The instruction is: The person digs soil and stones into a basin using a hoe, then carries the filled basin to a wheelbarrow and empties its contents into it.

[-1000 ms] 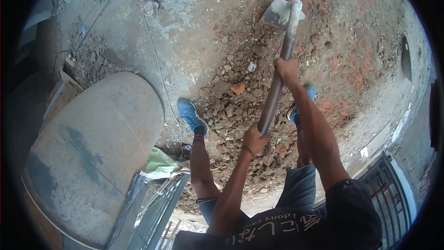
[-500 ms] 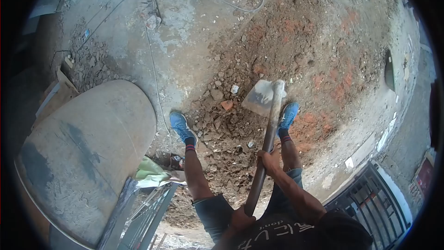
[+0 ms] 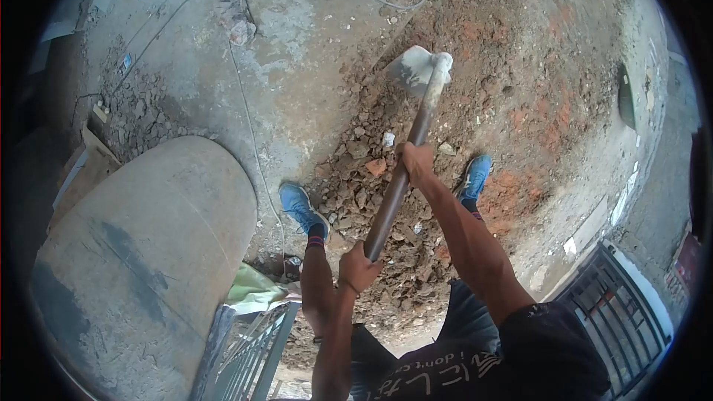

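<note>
I grip a long-handled hoe (image 3: 396, 191) with both fists, its brown shaft slanting away from my body. My left hand (image 3: 359, 268) is wrapped round the near end of the shaft. Farther up, about midway, my right hand (image 3: 417, 162) is closed on it. The hoe's broad pale blade (image 3: 413, 69) is out ahead of my feet, over the far edge of the loose brown soil (image 3: 475, 104). Between my blue shoes lie broken clods with a piece of orange brick (image 3: 376, 167) and a small white stone (image 3: 388, 139).
A large grey rounded board (image 3: 148, 252) stands to the left, beside a metal railing (image 3: 256, 349) with a pale green cloth (image 3: 256, 289). A thin cable (image 3: 249, 111) runs along the concrete. At lower right is a dark barred frame (image 3: 620, 319).
Both hands have reached forward with the hoe, carrying its blade farther from my feet. My left hand has come away from my waist.
</note>
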A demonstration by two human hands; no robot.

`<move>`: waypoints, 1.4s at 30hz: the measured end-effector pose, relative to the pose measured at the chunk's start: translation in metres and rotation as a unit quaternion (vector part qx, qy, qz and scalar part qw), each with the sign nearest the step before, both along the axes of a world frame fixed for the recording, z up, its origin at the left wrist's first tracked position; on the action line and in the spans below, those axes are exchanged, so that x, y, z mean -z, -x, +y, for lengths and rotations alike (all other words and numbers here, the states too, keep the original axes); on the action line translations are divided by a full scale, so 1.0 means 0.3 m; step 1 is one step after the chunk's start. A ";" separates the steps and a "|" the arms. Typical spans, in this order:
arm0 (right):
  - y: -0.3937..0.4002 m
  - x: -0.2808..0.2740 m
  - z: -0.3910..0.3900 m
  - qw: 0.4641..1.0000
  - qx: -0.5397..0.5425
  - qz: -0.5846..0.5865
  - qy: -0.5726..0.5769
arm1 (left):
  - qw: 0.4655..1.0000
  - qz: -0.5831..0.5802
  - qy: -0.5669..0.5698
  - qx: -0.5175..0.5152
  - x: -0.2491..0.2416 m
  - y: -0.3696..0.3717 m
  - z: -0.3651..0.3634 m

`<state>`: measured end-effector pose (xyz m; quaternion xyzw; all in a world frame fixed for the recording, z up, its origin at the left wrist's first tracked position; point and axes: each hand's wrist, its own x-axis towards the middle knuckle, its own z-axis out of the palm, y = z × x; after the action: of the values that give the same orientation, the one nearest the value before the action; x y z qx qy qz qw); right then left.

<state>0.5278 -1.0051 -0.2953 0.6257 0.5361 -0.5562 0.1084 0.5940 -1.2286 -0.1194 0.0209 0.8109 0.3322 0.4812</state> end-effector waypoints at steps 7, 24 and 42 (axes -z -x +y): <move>-0.499 -0.463 0.036 0.977 0.034 -0.006 0.209 | 0.972 -0.175 0.157 0.001 -0.414 -0.593 0.136; 0.180 -0.156 0.147 0.999 -0.028 0.011 0.013 | 0.995 -0.098 -0.026 0.024 -0.011 0.190 0.125; -0.548 -0.822 -0.220 0.989 -0.078 0.017 0.125 | 0.974 -0.188 0.082 -0.095 -0.697 -0.739 -0.098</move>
<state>0.6923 -1.0710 -0.0487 0.5541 0.5112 -0.6191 0.2201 0.8158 -1.2582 0.0898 -0.1579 0.7288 0.3070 0.5913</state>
